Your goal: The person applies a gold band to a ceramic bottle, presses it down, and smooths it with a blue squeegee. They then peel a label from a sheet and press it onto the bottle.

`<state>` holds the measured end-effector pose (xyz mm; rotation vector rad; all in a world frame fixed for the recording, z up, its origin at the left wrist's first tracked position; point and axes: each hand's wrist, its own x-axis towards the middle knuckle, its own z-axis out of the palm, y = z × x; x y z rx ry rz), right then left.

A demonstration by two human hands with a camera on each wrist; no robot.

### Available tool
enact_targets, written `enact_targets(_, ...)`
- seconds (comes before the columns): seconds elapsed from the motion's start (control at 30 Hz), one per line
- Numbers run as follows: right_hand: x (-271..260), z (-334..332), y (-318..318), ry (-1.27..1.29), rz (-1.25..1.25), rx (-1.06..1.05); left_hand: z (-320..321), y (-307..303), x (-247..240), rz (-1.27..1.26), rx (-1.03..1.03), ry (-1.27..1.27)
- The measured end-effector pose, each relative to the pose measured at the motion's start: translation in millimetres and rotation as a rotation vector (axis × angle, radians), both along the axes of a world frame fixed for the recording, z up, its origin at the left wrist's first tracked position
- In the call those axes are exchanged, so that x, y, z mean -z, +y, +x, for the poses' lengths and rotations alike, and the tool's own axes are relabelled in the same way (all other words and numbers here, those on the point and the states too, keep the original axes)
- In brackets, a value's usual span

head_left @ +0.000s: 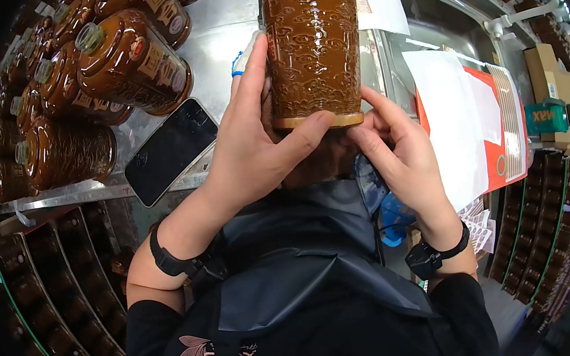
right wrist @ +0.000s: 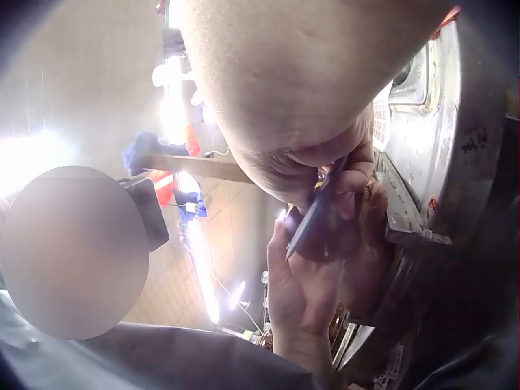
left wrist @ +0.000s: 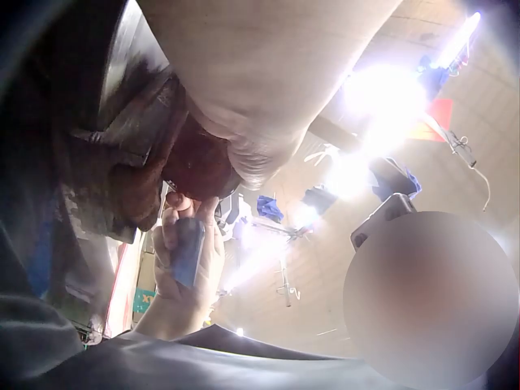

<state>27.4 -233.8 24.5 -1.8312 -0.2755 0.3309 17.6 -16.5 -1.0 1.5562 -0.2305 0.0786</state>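
A glossy brown embossed jar (head_left: pixel 314 46) lies with its neck away from the body and its gold-banded base towards it. My left hand (head_left: pixel 244 137) grips the jar's left side, thumb resting on the gold band (head_left: pixel 318 121). At the base's right corner, my right hand (head_left: pixel 401 148) has its fingers bent against the jar. A thin flat grey piece (left wrist: pixel 188 252) shows in the right hand (left wrist: pixel 183 302) in the left wrist view; the right wrist view shows the same piece (right wrist: pixel 313 213) edge-on between the fingers. In the head view that piece is hidden.
Several brown labelled jars (head_left: pixel 132 61) crowd the metal bench at the left, with a black phone (head_left: pixel 171 151) near its edge. At the right are white paper sheets (head_left: pixel 444 109) over a red sheet (head_left: pixel 497 165), a cardboard box (head_left: pixel 552 84) and a green item (head_left: pixel 544 117).
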Motion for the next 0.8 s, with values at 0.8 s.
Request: enact_targets(0.8, -6.1, 7.1, -13.3, 0.104, 0.079, 0.012, 0.7, -3.0, 1.2, 0.074, -0.039, 0.001)
